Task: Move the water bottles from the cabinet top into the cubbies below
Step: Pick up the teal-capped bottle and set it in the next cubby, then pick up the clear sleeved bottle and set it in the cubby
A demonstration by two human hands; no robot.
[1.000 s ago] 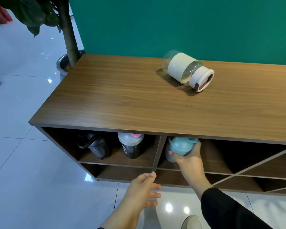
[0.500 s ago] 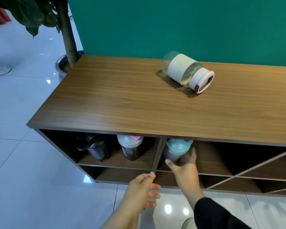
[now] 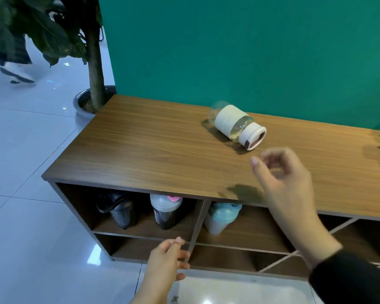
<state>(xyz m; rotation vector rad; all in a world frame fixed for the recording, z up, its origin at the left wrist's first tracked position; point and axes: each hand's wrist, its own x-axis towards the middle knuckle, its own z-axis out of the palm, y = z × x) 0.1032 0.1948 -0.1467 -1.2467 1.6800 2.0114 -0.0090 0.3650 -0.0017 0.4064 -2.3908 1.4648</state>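
Note:
A clear bottle with a cream sleeve and cream cap (image 3: 235, 126) lies on its side on the wooden cabinet top (image 3: 158, 150). In the upper left cubby stand a black bottle (image 3: 121, 212) and a dark shaker with a grey lid (image 3: 166, 210). A white shaker with a teal lid (image 3: 221, 217) stands in the cubby to the right of them. My right hand (image 3: 283, 178) hovers over the cabinet top just short of the lying bottle, fingers apart and holding nothing. My left hand (image 3: 165, 260) hangs low in front of the cubby divider, loosely curled and holding nothing.
A green wall (image 3: 250, 51) backs the cabinet. A potted tree (image 3: 94, 84) stands at its left end. Another person's feet (image 3: 15, 73) cross the white tiled floor at far left. Diagonal-divided cubbies (image 3: 338, 242) lie at lower right.
My right hand has let go of the teal-lidded shaker, left it in the cubby, and risen over the cabinet top toward the lying bottle. The camera view has risen; my left hand stays low.

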